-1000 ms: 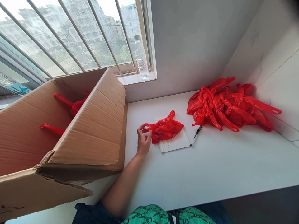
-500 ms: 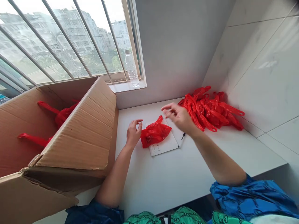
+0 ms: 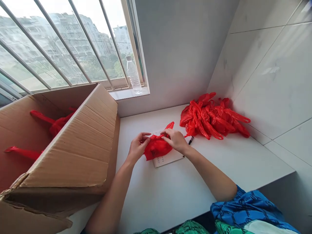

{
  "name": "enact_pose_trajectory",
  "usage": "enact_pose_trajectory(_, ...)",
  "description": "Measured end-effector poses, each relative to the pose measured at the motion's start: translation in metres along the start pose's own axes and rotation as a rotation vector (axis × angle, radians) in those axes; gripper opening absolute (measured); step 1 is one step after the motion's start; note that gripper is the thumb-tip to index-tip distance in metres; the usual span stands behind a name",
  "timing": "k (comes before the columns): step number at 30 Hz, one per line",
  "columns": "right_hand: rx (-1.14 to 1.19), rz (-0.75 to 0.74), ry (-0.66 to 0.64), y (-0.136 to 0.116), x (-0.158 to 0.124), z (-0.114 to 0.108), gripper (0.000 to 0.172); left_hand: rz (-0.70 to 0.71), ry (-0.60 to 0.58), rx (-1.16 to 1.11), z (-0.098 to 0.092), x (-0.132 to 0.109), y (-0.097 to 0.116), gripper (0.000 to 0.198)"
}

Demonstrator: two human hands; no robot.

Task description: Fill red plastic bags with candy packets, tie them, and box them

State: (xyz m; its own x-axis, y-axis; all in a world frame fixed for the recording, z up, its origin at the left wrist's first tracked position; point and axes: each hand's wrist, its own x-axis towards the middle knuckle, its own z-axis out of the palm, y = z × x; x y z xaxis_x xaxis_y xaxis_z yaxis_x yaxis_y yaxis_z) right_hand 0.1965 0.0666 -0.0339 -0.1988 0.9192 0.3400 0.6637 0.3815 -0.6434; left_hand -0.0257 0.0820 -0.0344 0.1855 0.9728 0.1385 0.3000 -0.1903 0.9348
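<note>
- Reaches across a white desk (image 3: 146,198) with forearms (image 3: 209,169) slanting inward, left hand (image 3: 138,148) and right hand (image 3: 176,140) facing each other, fingers curled.
- Touches a red bag (image 3: 158,150) from both sides; cannot tell either grip as clenched or loose.
- Seen atop a white notebook (image 3: 169,159): the red bag, with long axis diagonal from near left to far right, one handle (image 3: 170,125) pointing toward the grey wall (image 3: 175,55).
</note>
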Motion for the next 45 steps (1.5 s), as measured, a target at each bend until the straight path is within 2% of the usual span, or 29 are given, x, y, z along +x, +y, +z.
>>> enact_pose_trajectory(3, -0.032, 0.006, 0.039, 0.006, -0.009, -0.018, 0.017, 0.037, 0.09, 0.015, -0.01, -0.002, 0.002, 0.035)
enact_pose_trajectory(6, -0.049, 0.02, 0.014, 0.008, -0.019, -0.03, 0.018, 0.059, 0.136, 0.081, -0.015, -0.009, 0.001, 0.034)
enact_pose_trajectory(9, -0.058, 0.019, -0.033, 0.003, -0.027, -0.03, 0.017, 0.095, 0.056, 0.178, -0.008, -0.019, 0.005, 0.032)
enact_pose_trajectory(12, -0.066, 0.015, -0.022, -0.006, -0.029, -0.02, 0.016, 0.212, -0.048, 0.36, 0.004, -0.027, 0.012, 0.028)
enact_pose_trajectory(15, -0.072, 0.032, -0.024, -0.012, -0.028, -0.009, 0.02, 0.322, -0.068, 0.564, 0.013, -0.028, 0.013, 0.019)
enact_pose_trajectory(18, -0.017, 0.038, -0.045, -0.011, -0.027, -0.006, 0.015, 0.403, -0.001, 0.599, 0.015, -0.025, 0.011, 0.018)
enact_pose_trajectory(23, 0.123, 0.101, 0.116, -0.002, -0.028, -0.023, 0.013, 0.447, 0.214, 0.488, 0.009, -0.026, 0.01, 0.018)
enact_pose_trajectory(26, 0.174, 0.135, 0.136, -0.001, -0.029, -0.031, 0.014, 0.415, 0.276, 0.425, 0.008, -0.03, 0.012, 0.017)
enact_pose_trajectory(29, 0.199, 0.139, 0.081, -0.008, -0.031, -0.031, 0.014, 0.45, 0.233, 0.475, 0.01, -0.032, 0.015, 0.016)
enact_pose_trajectory(32, 0.225, 0.133, 0.047, -0.019, -0.033, -0.025, 0.019, 0.613, 0.16, 0.643, 0.015, -0.03, 0.017, 0.021)
enact_pose_trajectory(36, 0.218, 0.11, 0.08, -0.024, -0.033, -0.016, 0.022, 0.729, 0.169, 0.696, 0.019, -0.025, 0.02, 0.007)
enact_pose_trajectory(39, 0.357, 0.159, 0.168, -0.018, -0.032, -0.015, 0.027, 0.719, 0.26, 0.602, 0.015, -0.025, 0.021, 0.009)
enact_pose_trajectory(42, 0.481, 0.223, 0.276, -0.01, -0.03, -0.017, 0.028, 0.603, 0.365, 0.462, 0.01, -0.028, 0.023, 0.012)
enact_pose_trajectory(45, 0.542, 0.234, 0.263, -0.008, -0.029, -0.017, 0.024, 0.504, 0.294, 0.394, 0.01, -0.032, 0.028, 0.015)
